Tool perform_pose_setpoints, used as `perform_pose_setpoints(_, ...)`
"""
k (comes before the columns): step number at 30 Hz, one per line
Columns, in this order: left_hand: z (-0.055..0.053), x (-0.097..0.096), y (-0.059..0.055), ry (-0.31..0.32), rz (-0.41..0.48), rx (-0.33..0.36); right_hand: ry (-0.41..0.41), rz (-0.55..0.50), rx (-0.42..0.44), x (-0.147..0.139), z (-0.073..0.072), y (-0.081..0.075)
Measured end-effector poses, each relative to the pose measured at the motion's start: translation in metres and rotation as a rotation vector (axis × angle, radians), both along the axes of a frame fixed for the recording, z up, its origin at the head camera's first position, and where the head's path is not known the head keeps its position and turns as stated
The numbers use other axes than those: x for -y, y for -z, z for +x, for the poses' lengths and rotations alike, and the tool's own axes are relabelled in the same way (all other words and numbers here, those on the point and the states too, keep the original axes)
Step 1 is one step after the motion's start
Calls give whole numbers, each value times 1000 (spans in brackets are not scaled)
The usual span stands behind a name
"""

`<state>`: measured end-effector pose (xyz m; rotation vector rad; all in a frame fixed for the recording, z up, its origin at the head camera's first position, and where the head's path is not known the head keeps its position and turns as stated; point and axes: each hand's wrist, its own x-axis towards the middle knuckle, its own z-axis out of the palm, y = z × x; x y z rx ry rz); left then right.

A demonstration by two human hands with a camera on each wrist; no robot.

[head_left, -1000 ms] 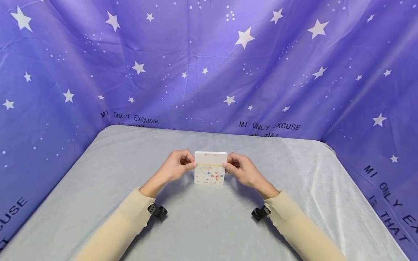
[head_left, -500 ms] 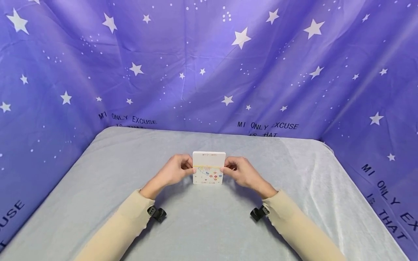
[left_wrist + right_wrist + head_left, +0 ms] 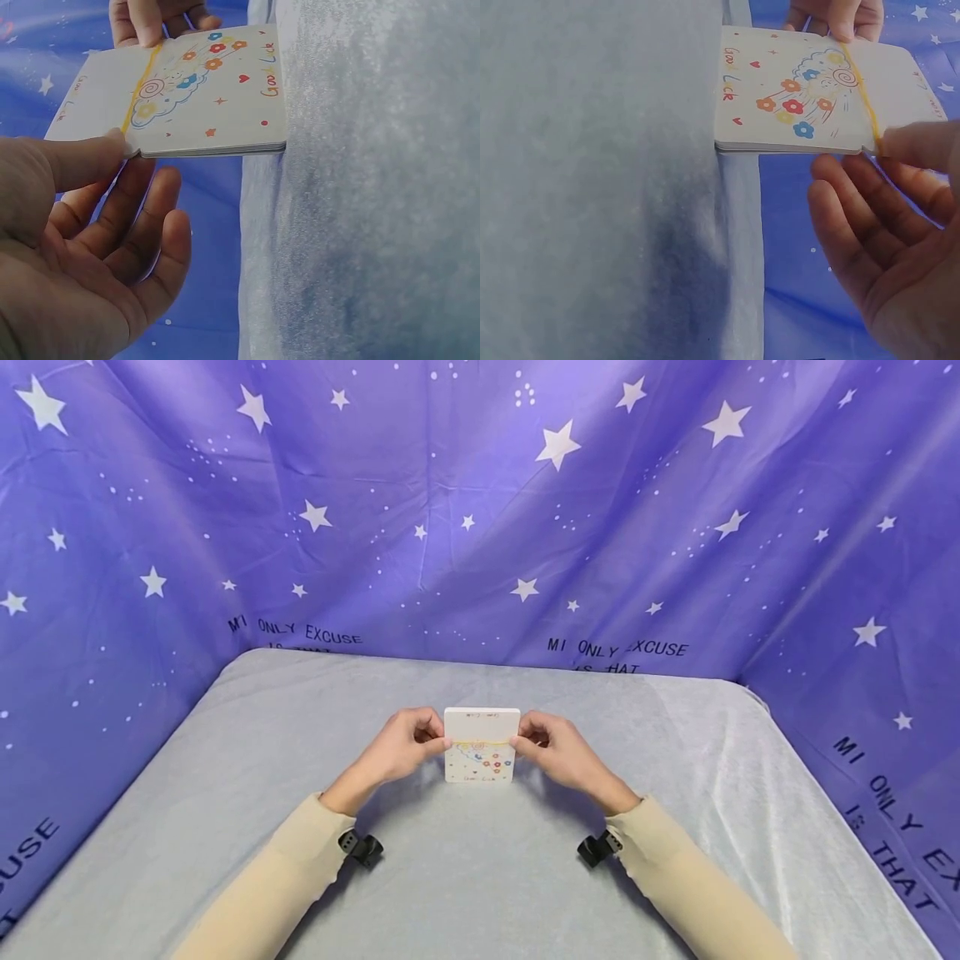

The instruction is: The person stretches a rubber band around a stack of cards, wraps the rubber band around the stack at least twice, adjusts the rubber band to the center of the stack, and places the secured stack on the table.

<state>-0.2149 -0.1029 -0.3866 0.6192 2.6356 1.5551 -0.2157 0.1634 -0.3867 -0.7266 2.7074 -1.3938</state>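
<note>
A stack of white cards (image 3: 480, 727) with rounded corners stands upright on the table. Its near face has a drawing of flowers and a cloud and the words "Good Luck". Across it runs a yellow rubber band (image 3: 142, 90), which sits at small notches in the side edges. My left hand (image 3: 405, 745) pinches the left edge, thumb (image 3: 90, 159) on the band's end and fingers behind. On the opposite edge my right hand (image 3: 561, 750) pinches likewise, its thumb (image 3: 919, 146) on the band. In the head view the cards hide the back of the stack.
A pale grey-blue cloth (image 3: 480, 877) covers the table. Behind and beside it hangs a purple curtain (image 3: 480, 468) with white stars and black lettering. Black wrist cameras sit at the left cuff (image 3: 362, 848) and right cuff (image 3: 598, 848).
My thumbs slid a little down the side edges half a second ago and are now back up at the band. The band lies slightly lower than a second ago. The stack has stayed in place.
</note>
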Motion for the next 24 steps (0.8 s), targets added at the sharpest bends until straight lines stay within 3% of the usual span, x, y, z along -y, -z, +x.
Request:
perform_pose_setpoints(8, -1, 0, 6, 27, -14, 0, -13, 10, 53, 0, -1, -1)
perform_pose_setpoints(24, 2, -2, 1, -47, -61, 32, -43, 44, 42, 0, -1, -4)
